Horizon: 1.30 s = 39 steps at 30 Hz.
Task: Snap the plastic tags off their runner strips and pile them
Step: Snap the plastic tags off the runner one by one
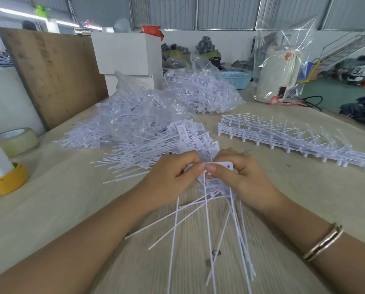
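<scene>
Both hands meet at centre frame over the wooden table (60,204). Left hand (173,172) has its fingers curled, thumb pinching the near end of a bunch of tags (214,185). Right hand (239,175) pinches the flat white head of one tag (225,166), thumb tip touching the left thumb tip. I read that close grip as bracing for a short snap at the joint. Whether a runner is in the bunch I cannot tell (fingers hide it).

The tags' long thin tails fan toward 6 o'clock, hanging loose so they stay out of the fingers.

Loose pile of tags (156,153) lies just beyond the hands at 12 o'clock, near enough for a short drop. Stacked runner strips (283,136) sit at 2 o'clock, on the right hand's side. Bagged tags (198,90) farther off at 12. Tape rolls (7,179) at 9 o'clock.
</scene>
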### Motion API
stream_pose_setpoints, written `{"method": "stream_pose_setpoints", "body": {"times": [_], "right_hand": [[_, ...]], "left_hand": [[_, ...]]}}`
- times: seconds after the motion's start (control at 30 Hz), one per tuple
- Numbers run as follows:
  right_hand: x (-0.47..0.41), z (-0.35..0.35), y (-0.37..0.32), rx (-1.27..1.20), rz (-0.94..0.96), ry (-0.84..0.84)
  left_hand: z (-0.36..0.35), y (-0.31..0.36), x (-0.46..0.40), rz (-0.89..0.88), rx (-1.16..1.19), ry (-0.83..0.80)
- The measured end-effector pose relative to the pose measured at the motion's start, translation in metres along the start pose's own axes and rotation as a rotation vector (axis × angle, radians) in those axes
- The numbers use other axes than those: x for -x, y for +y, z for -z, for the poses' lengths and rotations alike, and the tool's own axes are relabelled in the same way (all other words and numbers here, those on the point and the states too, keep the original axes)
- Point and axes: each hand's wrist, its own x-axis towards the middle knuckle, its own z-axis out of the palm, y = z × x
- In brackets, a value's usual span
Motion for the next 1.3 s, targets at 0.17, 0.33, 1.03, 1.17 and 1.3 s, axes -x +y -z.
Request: {"method": "stream_pose_setpoints", "body": {"times": [0.17,0.33,1.03,1.17,1.3], "right_hand": [[0.0,-0.003,0.0,-0.165,0.037,0.089],[0.001,-0.006,-0.002,-0.36,0.045,0.117],[-0.004,0.016,0.016,0.09,-0.044,-0.032],[-0.008,0.011,0.015,0.399,-0.056,0.002],[-0.006,0.012,0.006,0.27,-0.03,0.066]], "left_hand": [[-0.008,0.007,-0.002,0.045,0.198,0.067],[-0.017,0.011,-0.004,0.144,0.46,0.097],[0.009,-0.005,-0.01,0.185,0.821,0.061],[0.0,-0.01,-0.006,0.173,0.25,0.046],[-0.007,-0.008,-0.001,0.057,0.045,0.025]]}}
